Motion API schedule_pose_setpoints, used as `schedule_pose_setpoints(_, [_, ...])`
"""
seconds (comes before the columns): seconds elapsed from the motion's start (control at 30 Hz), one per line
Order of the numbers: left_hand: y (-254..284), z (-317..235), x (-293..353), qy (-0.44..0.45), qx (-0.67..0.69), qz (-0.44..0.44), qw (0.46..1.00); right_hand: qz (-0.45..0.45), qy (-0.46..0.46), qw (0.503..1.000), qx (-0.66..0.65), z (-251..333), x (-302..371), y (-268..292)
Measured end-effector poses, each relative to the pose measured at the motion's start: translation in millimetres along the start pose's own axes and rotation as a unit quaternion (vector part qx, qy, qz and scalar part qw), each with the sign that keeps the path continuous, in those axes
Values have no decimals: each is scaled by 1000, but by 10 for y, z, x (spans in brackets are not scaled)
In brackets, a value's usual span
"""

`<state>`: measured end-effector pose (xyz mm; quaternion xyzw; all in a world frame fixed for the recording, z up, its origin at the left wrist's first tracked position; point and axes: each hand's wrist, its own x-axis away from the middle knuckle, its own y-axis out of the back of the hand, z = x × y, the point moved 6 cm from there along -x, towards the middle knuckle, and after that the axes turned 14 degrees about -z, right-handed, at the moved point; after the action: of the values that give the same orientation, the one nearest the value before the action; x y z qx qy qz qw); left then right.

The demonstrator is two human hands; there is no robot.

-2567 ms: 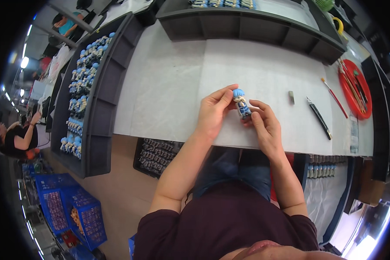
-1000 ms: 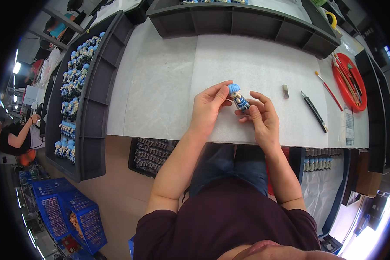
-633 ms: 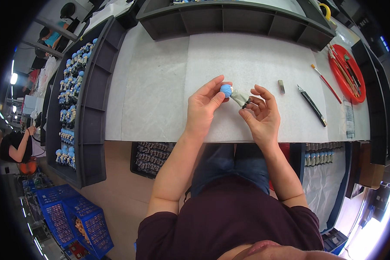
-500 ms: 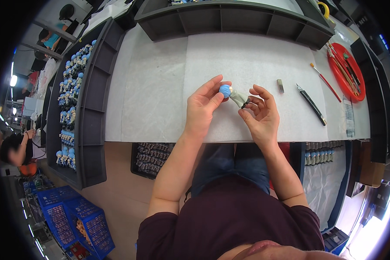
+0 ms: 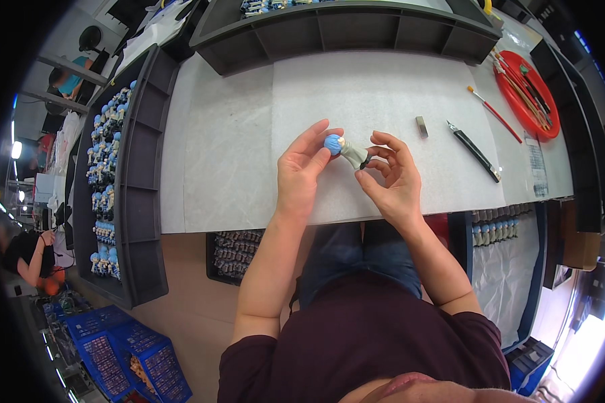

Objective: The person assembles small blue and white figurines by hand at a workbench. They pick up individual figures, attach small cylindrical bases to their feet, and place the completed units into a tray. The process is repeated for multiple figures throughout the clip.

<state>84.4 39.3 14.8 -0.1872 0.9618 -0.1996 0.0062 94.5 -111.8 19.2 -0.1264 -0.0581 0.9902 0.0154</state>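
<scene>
A small figurine [image 5: 353, 156] with a blue-haired head, a pale grey-green body and black feet lies tilted between my hands, above the white sheet on the table. My left hand [image 5: 302, 164] pinches its head between thumb and fingers. At the feet, my right hand [image 5: 395, 178] has its thumb and bent fingers around the black ends, with the index finger lifted off. The figurine's face is hard to make out. To the right of my right hand lie a small grey block [image 5: 421, 127] and a black craft knife [image 5: 474, 152].
A red dish [image 5: 528, 94] holds several brushes, with another red brush [image 5: 496, 114] beside it. Dark trays stand at the left [image 5: 141, 195] and the back [image 5: 343, 33]; the left one holds blue-haired figurines. A tray at lower right [image 5: 501, 282] holds more figurines.
The whole view has shifted and turned slightly, so the table items appear further left. Both hands keep the same hold on the figurine.
</scene>
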Motion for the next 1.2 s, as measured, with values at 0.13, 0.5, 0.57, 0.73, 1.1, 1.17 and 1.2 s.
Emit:
schedule_pose_setpoints(0.13, [-27, -16, 14, -2, 5, 15, 1000, 11, 0, 1000, -7, -38, 6, -9])
schedule_pose_setpoints(0.5, [-121, -57, 67, -14, 42, 83, 996, -14, 46, 998, 32, 28, 3, -17])
schedule_pose_setpoints(0.57, [-150, -40, 67, -30, 31, 110, 993, -24, 48, 998, 21, 71, -12, 42])
schedule_pose_setpoints(0.73, [-129, -83, 142, -78, 10, 131, 988, -17, 31, 999, -7, 241, 26, 226])
schedule_pose_setpoints(1.1, [-213, 55, 158, -55, -186, 64, 979, -591, 158, 763, 209, 503, 585, 4003])
schedule_pose_setpoints(1.17, [-219, 74, 152, -56, -202, 62, 976, -600, 74, 746, 279, 22, 773, 4769])
schedule_pose_setpoints(1.2, [-216, 80, 149, -59, -211, 60, 974, -597, 6, 732, 327, -204, 835, 5007])
